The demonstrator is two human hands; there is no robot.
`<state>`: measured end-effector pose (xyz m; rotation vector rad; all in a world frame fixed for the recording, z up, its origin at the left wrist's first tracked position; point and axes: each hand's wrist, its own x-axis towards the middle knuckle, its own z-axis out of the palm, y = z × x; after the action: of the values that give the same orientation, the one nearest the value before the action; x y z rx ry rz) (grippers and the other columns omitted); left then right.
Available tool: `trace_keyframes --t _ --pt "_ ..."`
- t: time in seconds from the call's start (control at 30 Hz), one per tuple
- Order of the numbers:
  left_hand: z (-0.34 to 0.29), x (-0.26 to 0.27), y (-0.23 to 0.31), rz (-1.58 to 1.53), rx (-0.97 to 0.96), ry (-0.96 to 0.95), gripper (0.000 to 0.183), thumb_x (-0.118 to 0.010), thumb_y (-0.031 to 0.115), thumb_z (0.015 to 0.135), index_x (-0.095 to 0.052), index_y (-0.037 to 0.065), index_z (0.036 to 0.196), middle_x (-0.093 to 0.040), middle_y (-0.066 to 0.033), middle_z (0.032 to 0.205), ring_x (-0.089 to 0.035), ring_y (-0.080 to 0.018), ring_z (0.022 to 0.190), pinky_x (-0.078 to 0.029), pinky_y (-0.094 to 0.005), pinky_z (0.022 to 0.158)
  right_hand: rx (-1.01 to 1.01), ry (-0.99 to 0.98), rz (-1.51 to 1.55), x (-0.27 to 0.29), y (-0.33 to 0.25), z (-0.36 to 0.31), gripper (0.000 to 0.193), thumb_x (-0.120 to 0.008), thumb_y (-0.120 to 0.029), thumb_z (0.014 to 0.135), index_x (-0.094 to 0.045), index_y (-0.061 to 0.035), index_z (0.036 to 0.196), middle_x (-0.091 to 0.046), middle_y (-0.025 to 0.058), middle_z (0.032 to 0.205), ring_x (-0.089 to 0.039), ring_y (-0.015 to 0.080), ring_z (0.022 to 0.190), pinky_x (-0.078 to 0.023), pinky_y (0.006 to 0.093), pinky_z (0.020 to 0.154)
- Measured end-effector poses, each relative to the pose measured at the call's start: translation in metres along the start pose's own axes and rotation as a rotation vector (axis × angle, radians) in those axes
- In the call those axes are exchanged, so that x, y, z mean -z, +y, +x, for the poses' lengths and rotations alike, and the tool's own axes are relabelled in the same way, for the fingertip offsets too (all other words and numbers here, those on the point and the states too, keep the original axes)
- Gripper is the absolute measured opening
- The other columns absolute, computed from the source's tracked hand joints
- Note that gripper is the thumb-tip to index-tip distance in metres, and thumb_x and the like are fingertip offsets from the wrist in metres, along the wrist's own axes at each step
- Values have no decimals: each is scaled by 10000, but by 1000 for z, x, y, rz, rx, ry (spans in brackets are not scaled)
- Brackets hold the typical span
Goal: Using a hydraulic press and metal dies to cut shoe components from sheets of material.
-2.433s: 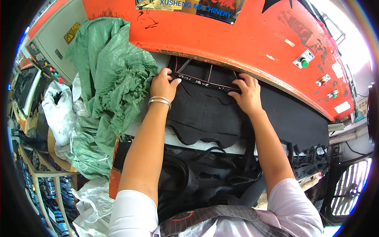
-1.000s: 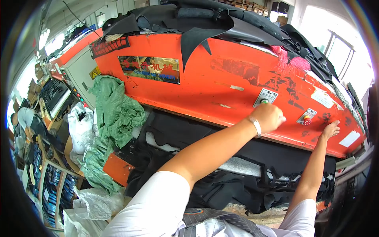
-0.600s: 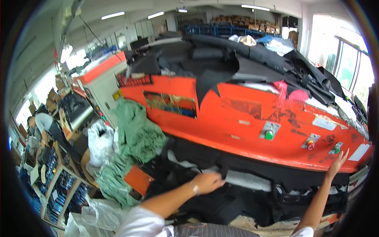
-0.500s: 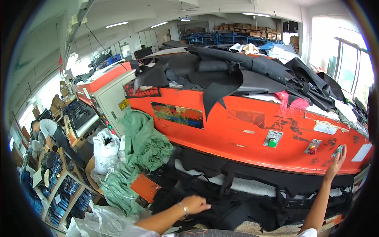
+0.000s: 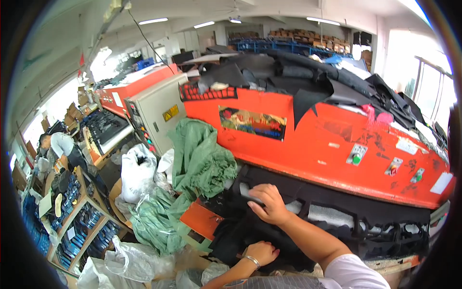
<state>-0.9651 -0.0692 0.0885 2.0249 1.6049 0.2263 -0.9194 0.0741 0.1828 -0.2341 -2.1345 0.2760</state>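
Observation:
My right hand (image 5: 269,204) reaches across the black sheet material (image 5: 346,197) under the red machine (image 5: 308,144). Its thumb and fingers are apart, next to a pale grey gap in the sheet; the fingertips are slightly blurred. Lower down, my left hand (image 5: 262,253), with a bracelet at the wrist, rests closed over a bunched black piece of material (image 5: 240,236). Whatever may be inside those curled fingers is hidden. Cut-out holes in the black sheet show a light grey surface beneath.
The machine's front carries a green button (image 5: 356,158) and a red knob (image 5: 393,169). Black scraps (image 5: 308,79) heap on its top. Left of my hands lie green woven sacks (image 5: 197,154), a white bag (image 5: 137,173) and a wooden rack (image 5: 86,192). Another person (image 5: 62,144) bends at far left.
My right hand has left the small control at the machine's right and come left over the black sheet. My left hand stays low on the black material. The view has shifted left.

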Motion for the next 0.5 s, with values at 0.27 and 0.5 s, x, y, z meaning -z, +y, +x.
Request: trace_keyframes --t 0.27,0.5 --pt "-22 24 -86 -255 -275 -308 419 -499 451 939 -733 111 1010 -689 -116 1028 -640 -313 980 -507 -385 859 -476 35 -261 -5 109 -51 154 -676 -154 837 -670 -40 940 -661 105 943 -594 316 882 -486 400 793" --pt "98 126 -171 -424 -345 518 186 -708 236 819 -708 53 856 -664 -115 832 -650 -277 779 -513 -366 696 -690 -91 -600 -21 159 -110 171 -687 -209 819 -692 -81 932 -648 69 940 -606 284 917 -498 390 812"
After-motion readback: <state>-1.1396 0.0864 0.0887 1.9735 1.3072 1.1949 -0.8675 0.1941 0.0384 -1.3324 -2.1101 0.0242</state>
